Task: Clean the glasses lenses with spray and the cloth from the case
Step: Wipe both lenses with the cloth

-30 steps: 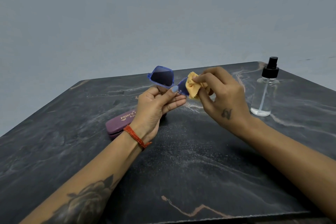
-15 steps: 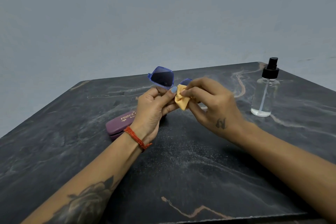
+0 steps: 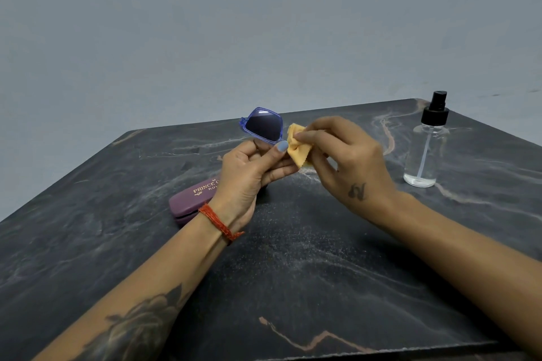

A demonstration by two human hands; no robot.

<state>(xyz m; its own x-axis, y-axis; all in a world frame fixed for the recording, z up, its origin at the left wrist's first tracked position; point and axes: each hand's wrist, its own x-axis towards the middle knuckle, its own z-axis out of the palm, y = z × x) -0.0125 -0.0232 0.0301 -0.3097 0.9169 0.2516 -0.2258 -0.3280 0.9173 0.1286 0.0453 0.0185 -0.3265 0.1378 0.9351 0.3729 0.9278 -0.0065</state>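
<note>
The blue-framed glasses (image 3: 264,125) with dark lenses are held above the table by my left hand (image 3: 249,167), thumb and fingers pinching the frame near the bridge. One lens stands free at upper left. The other lens is hidden behind the folded yellow cloth (image 3: 297,146), which my right hand (image 3: 343,161) pinches around it. The purple case (image 3: 190,199) lies shut on the table behind my left wrist. A clear spray bottle (image 3: 425,149) with a black pump stands upright at the right, apart from both hands.
Everything sits on a dark marble table (image 3: 293,287). Its far edge runs just behind the glasses, and the near edge lies at the bottom of the view. A plain grey wall is behind.
My right hand slid the cloth leftward and down along the covered lens, then back up a little. The glasses tilted slightly in my left hand. Case and bottle stayed put.
</note>
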